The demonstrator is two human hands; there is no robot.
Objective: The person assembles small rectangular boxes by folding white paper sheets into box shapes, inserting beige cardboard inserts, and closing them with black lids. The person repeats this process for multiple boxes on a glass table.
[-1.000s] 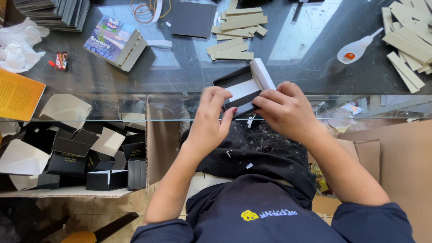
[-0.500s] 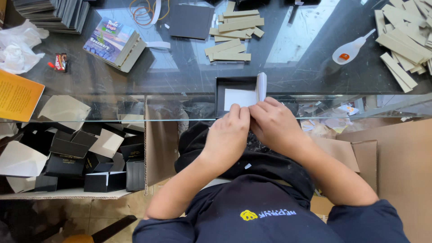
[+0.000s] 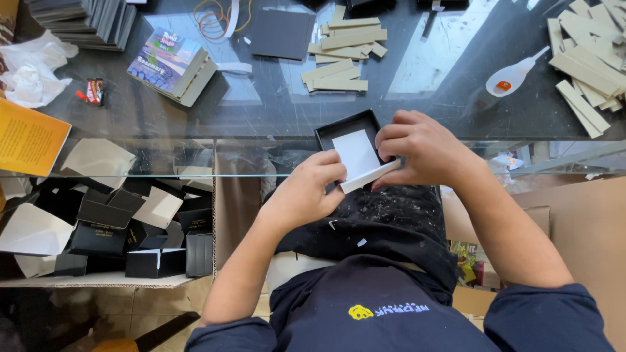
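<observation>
A small black box (image 3: 354,151) with a white inside lies tilted at the near edge of the glass table (image 3: 274,111). My left hand (image 3: 312,189) pinches its lower left corner. My right hand (image 3: 420,148) grips the right side and presses on a white wall flap at the box's near edge. Both hands hold the box above my lap, where a black, speckled cloth (image 3: 385,218) lies.
Stacks of beige card strips (image 3: 339,55) and a black card sheet (image 3: 282,32) lie beyond the box. More strips (image 3: 587,65) and a white glue bottle (image 3: 515,75) are at the right. A printed booklet (image 3: 171,63) sits left. A carton of black boxes (image 3: 111,221) stands below left.
The box has turned and moved back up toward the table edge. The white flap that stood at its right side half a second ago now lies along its near edge under my fingers.
</observation>
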